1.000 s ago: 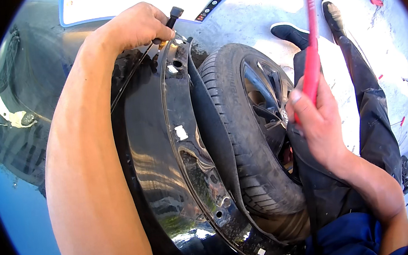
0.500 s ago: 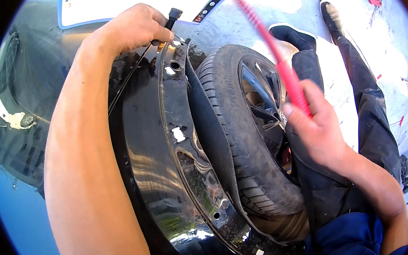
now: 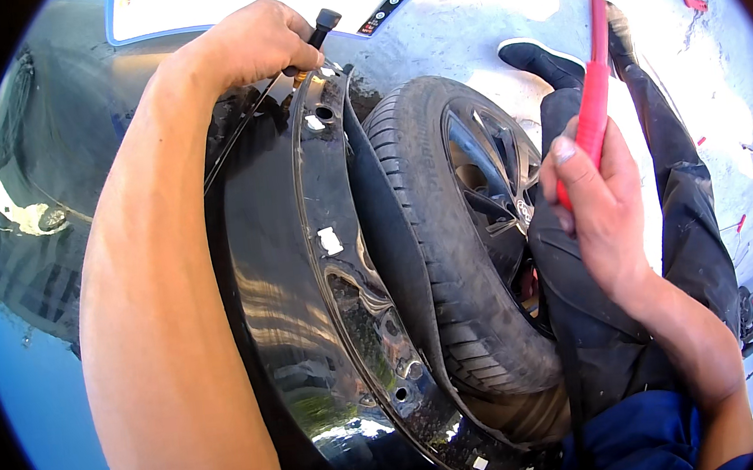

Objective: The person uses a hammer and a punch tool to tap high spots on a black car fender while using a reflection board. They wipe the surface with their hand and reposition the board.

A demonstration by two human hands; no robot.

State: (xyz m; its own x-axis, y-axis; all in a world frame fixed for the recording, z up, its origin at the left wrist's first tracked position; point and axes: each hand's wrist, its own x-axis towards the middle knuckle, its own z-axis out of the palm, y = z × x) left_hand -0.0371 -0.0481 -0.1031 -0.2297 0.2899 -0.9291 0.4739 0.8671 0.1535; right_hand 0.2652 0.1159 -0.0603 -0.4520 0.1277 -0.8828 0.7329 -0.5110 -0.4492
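Observation:
At the top of the black fender [image 3: 269, 245], my left hand [image 3: 267, 42] is closed around a short black punch-like tool [image 3: 317, 35]. Its wide cap points up and its amber lower part comes down by the fender's inner lip [image 3: 332, 176]. White patches and a small hole show on that lip. Off to the right, my right hand [image 3: 605, 204] grips the red handle [image 3: 594, 96] of a tool held nearly upright over my leg. The far end of this tool runs out of the picture, so its kind does not show.
A tyre [image 3: 426, 230] on a dark spoked wheel [image 3: 499, 187] fills the space right of the fender. My outstretched legs [image 3: 676, 188] lie beside it. A white board [image 3: 245, 3] with a blue edge stands beyond my left hand. Red-handled tools [image 3: 694, 1] lie on the pale floor.
The red tool has swung from leaning left, toward my left hand, to nearly upright. My right hand has moved slightly up and right. My left hand stays almost in place on the punch-like tool.

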